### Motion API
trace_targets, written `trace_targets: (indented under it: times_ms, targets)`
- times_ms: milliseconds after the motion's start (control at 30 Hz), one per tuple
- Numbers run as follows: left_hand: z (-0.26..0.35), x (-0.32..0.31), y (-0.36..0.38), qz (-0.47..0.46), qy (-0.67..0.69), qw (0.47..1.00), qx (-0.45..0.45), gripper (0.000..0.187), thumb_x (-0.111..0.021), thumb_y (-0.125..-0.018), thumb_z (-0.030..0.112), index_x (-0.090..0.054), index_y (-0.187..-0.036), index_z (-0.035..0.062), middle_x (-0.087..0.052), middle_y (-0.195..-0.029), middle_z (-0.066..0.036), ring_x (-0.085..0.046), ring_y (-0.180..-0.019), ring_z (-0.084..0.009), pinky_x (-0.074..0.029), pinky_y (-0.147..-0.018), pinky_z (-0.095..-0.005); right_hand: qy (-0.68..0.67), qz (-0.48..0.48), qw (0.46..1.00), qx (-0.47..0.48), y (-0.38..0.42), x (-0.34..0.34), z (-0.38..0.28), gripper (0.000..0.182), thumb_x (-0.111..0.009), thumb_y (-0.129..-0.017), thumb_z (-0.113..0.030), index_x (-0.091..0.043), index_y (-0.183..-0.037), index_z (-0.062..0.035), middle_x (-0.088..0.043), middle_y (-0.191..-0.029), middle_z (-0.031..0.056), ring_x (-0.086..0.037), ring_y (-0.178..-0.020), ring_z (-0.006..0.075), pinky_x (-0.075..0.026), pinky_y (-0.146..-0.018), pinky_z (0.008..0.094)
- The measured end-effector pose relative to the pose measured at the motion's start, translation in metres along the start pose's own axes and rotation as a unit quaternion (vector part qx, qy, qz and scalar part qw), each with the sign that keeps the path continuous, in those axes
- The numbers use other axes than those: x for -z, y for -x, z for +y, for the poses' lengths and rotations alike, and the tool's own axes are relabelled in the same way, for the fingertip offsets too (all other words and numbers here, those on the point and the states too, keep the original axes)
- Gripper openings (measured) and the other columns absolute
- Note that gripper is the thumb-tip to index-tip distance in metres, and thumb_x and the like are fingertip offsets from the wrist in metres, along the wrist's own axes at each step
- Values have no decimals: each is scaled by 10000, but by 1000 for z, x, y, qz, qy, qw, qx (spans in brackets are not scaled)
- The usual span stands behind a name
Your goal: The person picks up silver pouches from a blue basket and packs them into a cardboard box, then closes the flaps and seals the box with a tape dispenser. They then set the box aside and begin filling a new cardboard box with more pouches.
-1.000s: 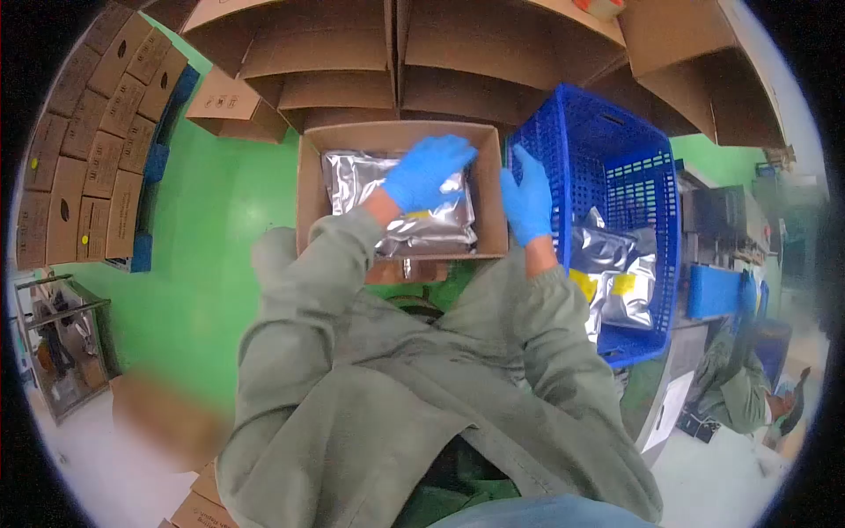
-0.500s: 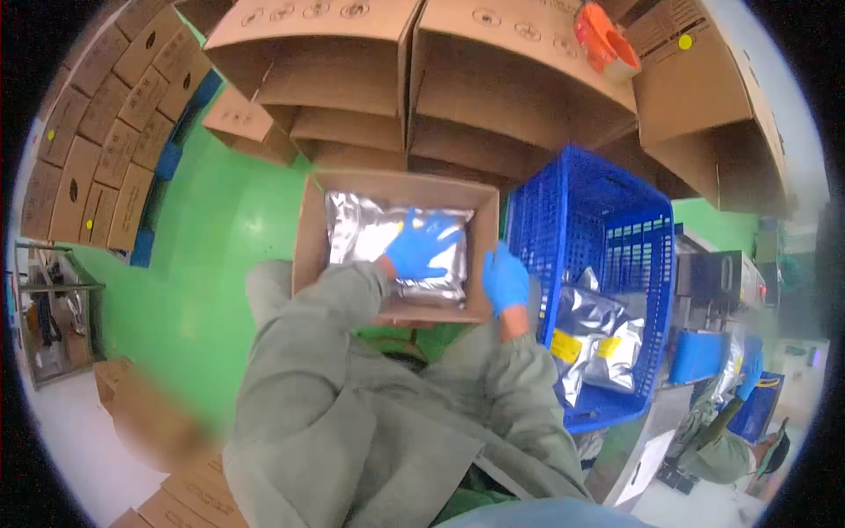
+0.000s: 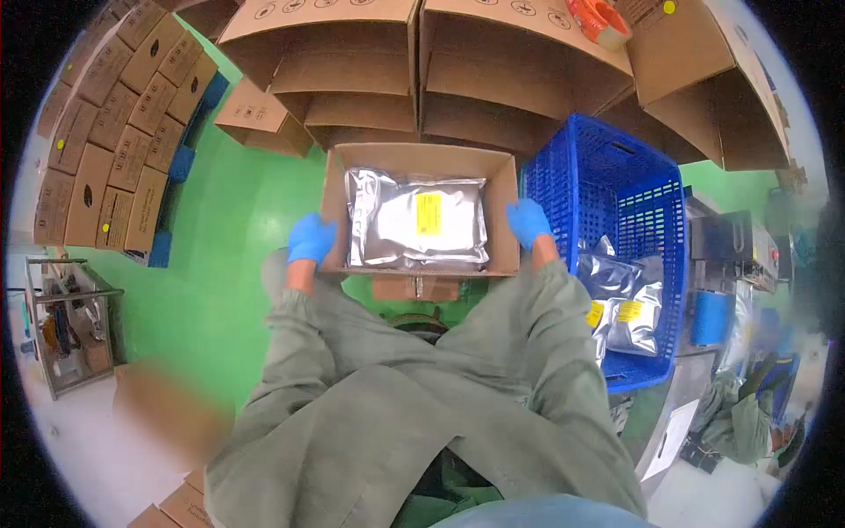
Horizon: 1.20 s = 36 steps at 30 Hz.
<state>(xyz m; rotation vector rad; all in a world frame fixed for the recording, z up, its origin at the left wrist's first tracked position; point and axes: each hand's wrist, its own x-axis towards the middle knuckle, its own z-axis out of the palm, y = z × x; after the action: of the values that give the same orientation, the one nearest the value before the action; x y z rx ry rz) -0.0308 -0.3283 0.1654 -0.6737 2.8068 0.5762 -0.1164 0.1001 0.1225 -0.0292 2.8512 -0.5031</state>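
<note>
An open cardboard box [image 3: 422,158] stands in front of me with a shiny silver pouch [image 3: 396,224] lying flat inside, a yellow label [image 3: 429,214] on it. My left hand [image 3: 312,238], in a blue glove, is closed on the box's left wall. At the opposite wall, my right hand [image 3: 528,223], also gloved in blue, has its fingers bent over the edge. To the right, a blue plastic crate [image 3: 627,151] holds several silver pouches [image 3: 635,326] with yellow labels.
Large open cartons [image 3: 519,62] line the far side, with an orange tape dispenser [image 3: 600,22] on top. Stacked boxes [image 3: 114,132] stand at left, near a metal rack [image 3: 75,326]. At lower right is another person [image 3: 744,427].
My left hand has moved off the pouch to the box's left wall. The pouch's yellow label now shows fully. My right hand remains at the right wall.
</note>
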Motion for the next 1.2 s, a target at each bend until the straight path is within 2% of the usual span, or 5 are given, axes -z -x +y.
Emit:
trace_targets:
  times_ms: [567, 700, 867, 933, 1200]
  targets:
    - [133, -55, -107, 39, -115, 935, -334, 232, -573, -849, 229, -697, -908, 42, -667, -973, -243, -665, -887, -393, -541, -769, -491, -76, -280, 951, -108, 141, -3, -136, 720, -370, -931, -596, -688, -676, -3, -649, -549, 87, -658, -553, 234, -546, -675, 367]
    - [126, -80, -18, -168, -175, 941, -234, 1450, -757, -514, 761, -74, -1469, -91, -108, -1534, -305, -144, -1424, -450, -295, -1050, -644, -304, -233, 907, -175, 65, -83, -111, 693, -351, -954, -542, -669, -685, 13, -649, -579, 139, -625, -485, 244, -542, -615, 377]
    - [107, -140, 12, -180, -337, 863, -332, 1298, -828, -463, 674, -364, -1389, -109, -297, -1470, -311, -163, -1389, -535, -161, -1105, -658, -428, -224, 831, -275, 55, -97, -98, 576, -348, -968, -414, -639, -722, 17, -674, -712, 188, -633, -528, 278, -531, -581, 383]
    - [138, -126, 2, -193, -401, 849, -285, 1060, -858, -506, 559, -516, -1349, 16, -345, -1469, -264, -206, -1401, -488, -125, -1113, -664, -44, -68, 966, 244, 30, -104, -89, 327, -443, -932, -258, -628, -872, 4, -676, -829, 173, -654, -672, 307, -525, -607, 380]
    - [112, -121, 3, -174, -327, 865, -339, 1329, -881, -429, 594, -326, -1351, -185, -358, -1415, -298, -238, -1365, -524, -164, -1132, -621, 32, 63, 993, 95, -47, -104, -64, 548, -460, -952, -253, -335, -1445, -49, -510, -1297, 260, -525, -1148, 407, -438, -945, 481]
